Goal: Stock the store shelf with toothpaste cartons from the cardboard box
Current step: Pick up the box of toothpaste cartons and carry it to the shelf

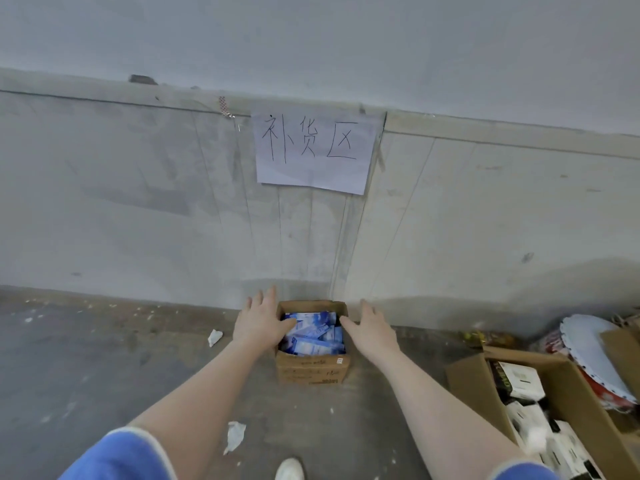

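A small open cardboard box (311,368) stands on the concrete floor against the wall, filled with several blue and white toothpaste cartons (311,336). My left hand (259,322) reaches over the box's left rim with straight, spread fingers and holds nothing. My right hand (372,329) hovers at the box's right rim, fingers also straight and spread, its thumb pointing toward the cartons. No store shelf is in view.
A paper sign (313,152) with handwritten characters hangs on the wall above the box. A larger open cardboard box (464,379) of black and white packages sits at the lower right, with clutter behind it. Crumpled paper scraps (234,436) lie on the floor.
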The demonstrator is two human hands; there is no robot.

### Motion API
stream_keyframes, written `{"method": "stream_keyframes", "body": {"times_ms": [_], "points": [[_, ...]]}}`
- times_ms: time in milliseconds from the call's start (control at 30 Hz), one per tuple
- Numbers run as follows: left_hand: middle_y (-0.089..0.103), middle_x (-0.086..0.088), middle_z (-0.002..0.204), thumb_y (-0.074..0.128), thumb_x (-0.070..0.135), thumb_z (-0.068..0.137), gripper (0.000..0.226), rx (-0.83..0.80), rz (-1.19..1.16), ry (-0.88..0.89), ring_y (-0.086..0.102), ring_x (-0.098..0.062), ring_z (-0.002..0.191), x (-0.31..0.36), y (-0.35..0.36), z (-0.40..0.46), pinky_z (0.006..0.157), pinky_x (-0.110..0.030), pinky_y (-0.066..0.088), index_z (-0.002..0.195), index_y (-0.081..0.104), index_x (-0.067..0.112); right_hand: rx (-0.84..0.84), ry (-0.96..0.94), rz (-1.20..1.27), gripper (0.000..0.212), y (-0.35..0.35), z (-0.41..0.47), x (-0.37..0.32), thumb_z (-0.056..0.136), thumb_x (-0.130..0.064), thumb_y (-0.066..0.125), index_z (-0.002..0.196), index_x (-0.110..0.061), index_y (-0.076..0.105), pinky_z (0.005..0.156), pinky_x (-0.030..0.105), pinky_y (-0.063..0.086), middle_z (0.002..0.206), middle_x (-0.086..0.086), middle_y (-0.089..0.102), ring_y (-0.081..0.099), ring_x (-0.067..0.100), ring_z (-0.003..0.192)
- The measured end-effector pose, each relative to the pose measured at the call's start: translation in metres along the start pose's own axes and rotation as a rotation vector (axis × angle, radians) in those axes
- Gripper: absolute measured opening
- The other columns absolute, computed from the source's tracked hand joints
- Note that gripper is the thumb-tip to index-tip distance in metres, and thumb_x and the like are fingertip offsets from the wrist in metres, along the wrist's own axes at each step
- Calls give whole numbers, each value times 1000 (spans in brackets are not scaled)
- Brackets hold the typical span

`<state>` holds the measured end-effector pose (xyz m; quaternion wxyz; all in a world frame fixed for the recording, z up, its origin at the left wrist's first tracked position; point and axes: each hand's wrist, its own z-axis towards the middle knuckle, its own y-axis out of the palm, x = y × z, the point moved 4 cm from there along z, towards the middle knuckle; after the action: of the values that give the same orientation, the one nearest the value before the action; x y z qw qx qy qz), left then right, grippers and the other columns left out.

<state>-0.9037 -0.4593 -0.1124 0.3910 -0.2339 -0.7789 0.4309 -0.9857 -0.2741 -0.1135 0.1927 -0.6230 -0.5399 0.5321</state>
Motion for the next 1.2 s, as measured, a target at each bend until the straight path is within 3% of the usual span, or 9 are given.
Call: {"method": "stream_keyframes", "body": {"times_ms": [300, 533, 767, 1200], "points": [[9, -11, 157, 48, 44, 92, 79, -79, 27, -23, 11, -32, 143, -4, 6, 111, 115, -38, 14, 151, 2, 16, -30, 53, -43, 66, 1, 107, -18, 96, -45, 40, 147, -12, 16, 105, 37, 32, 148, 13, 31, 34, 29, 135], [8, -11, 158, 45, 43, 93, 76, -97, -32, -91, 8, -31, 145, -14, 35, 163, 117, -38, 14, 151, 2, 18, -65, 87, -66, 60, 17, 170, 1, 96, -42, 40, 144, -10, 23, 103, 38, 34, 143, 14, 37, 37, 29, 131], [10, -6, 157, 46, 42, 93, 73, -87, -69, -181, 11, -28, 144, -27, 79, 208, 116, -38, 17, 151, 6, 19, -122, 114, -59, 64, 50, 232, 32, 96, -42, 40, 146, -8, 18, 104, 37, 34, 148, 15, 30, 35, 30, 133], [20, -7, 155, 44, 40, 95, 72, -26, -156, -232, 24, -32, 139, -135, 271, 318, 110, -42, 27, 151, 4, 18, -45, 213, 95, 66, 245, 351, 134, 95, -36, 45, 148, -13, 14, 102, 39, 39, 146, 14, 35, 42, 30, 128]]}}
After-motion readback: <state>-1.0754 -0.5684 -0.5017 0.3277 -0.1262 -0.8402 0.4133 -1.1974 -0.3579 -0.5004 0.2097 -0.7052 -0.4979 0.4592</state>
